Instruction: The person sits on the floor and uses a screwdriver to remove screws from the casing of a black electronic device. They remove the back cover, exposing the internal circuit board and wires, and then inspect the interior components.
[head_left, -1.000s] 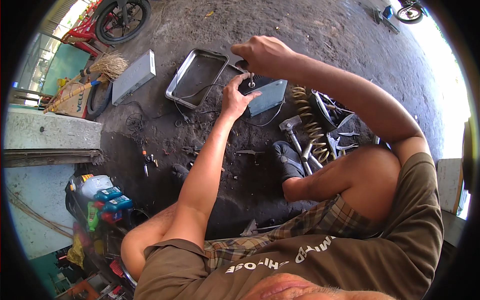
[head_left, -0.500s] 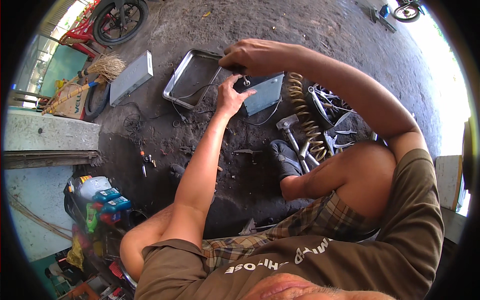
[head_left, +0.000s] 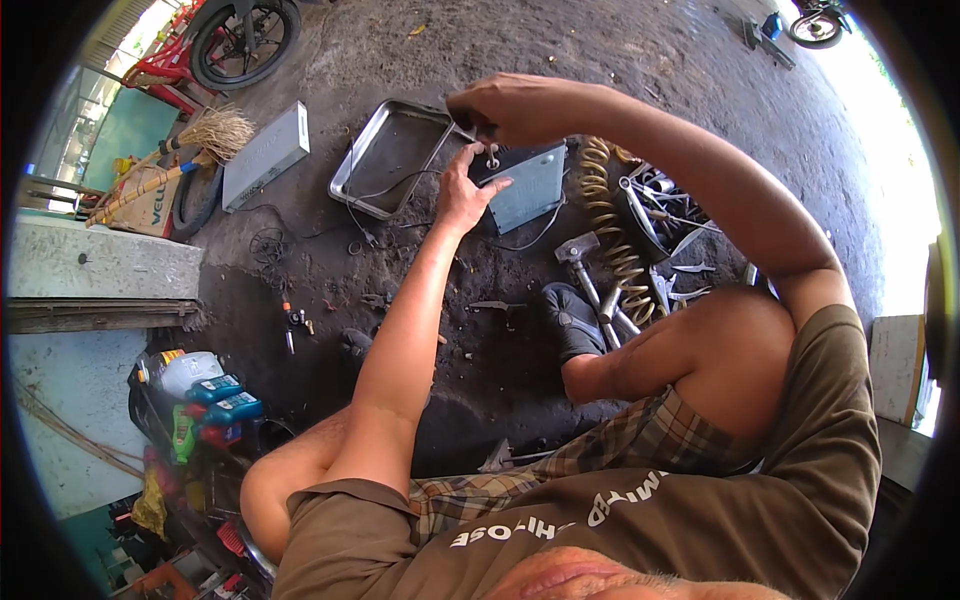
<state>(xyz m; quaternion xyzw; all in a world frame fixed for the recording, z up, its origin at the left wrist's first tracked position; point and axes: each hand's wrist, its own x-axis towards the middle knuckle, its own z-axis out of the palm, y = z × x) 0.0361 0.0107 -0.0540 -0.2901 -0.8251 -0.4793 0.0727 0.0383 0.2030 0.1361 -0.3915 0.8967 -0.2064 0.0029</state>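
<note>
A grey metal box (head_left: 530,190) with a flat side facing me stands on the dark ground, a cable beside its base. My left hand (head_left: 463,203) grips its left end, the thumb laid along the face and the forefinger pointing up. Over the box's far side arches my right hand (head_left: 518,108), its fingers curled in; what they hold is hidden behind the hand. A small shiny metal part (head_left: 492,158) shows between both hands on top of the box. Left of them lies a rectangular metal tray (head_left: 362,150) with a thin cable across it.
A coil spring (head_left: 622,250), a hammer (head_left: 577,247) and a pan of wrenches (head_left: 650,235) lie on the right. Further left are a silver case (head_left: 265,160) and a straw broom (head_left: 215,135). Bottles (head_left: 232,408) crowd the lower left. Pliers (head_left: 495,305) rest before my feet.
My right hand has shifted slightly over the far side of the box. The left hand keeps its place on the box, and the view has moved a little.
</note>
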